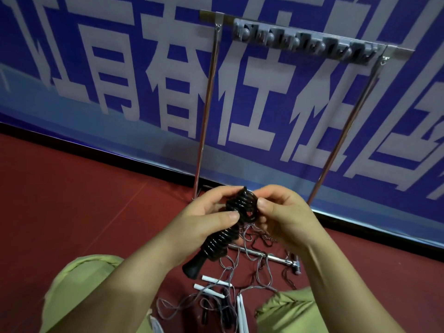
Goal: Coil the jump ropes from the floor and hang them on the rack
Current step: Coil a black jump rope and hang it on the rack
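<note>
Both hands, left and right, grip clenched around the coiled black jump rope before the rack.

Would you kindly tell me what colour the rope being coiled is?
Black, glossy: the coiled rope shows best in the head view.

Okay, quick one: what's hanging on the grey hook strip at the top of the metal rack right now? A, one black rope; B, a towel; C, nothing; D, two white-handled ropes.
C: the grey hook strip is bare, and both hands hold the coiled black jump rope.
</note>
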A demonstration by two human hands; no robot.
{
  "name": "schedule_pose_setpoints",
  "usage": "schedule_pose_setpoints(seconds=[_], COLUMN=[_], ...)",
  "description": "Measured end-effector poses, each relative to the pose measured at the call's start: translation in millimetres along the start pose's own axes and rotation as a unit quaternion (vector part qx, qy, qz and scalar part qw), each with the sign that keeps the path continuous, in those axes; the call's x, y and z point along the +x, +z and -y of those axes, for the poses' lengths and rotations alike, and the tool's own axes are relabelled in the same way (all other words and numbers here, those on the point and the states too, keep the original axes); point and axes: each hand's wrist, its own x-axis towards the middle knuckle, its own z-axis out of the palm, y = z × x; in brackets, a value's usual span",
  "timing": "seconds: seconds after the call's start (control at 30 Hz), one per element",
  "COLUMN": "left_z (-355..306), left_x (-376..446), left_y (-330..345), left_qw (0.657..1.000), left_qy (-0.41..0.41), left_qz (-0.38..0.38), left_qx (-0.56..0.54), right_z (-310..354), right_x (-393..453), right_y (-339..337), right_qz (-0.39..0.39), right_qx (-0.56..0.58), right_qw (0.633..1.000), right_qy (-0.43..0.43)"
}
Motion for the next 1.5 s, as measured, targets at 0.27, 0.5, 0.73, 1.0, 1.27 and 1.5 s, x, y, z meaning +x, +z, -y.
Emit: schedule_pose_setpoints(seconds=[0.27, 0.5, 0.73, 1.0, 1.27, 1.5], left_z=[-13.3, -36.8, -72.6, -81.2, -127.8, -167.0], left_x=[4.6, 25.7, 72.4, 138.4, 228.7, 290.1], left_y=[11.9, 3.6, -8.2, -31.2, -62.5, -98.8], left_qw=[0.999, 0.981, 0.991, 0.988, 0.977, 0.970], left_qy=[0.027, 0.009, -0.018, -0.095, -0.071, -0.032], left_qz=[-0.012, -0.083, -0.079, -0.062, -0.101, -0.123], left_qx=[0.024, 0.175, 0.104, 0.107, 0.173, 0.209], right_z=[14.3, 71.7, 98.7, 122.9, 150.4, 180.1], right_x=[5.7, 23.3, 85.0, 141.2, 217.7, 285.1], right_y=[10.2, 22.2, 27.9, -7.6, -55.1, -63.8], right_qz=[-0.034, -0.080, -0.222, -0.243, -0.141, -0.133], right_qx=[0.033, -0.399, -0.130, -0.096, -0.103, -0.143], right_qw=[0.998, 0.906, 0.965, 0.965, 0.985, 0.981], right_qy=[-0.044, -0.115, -0.049, -0.012, 0.011, -0.014])
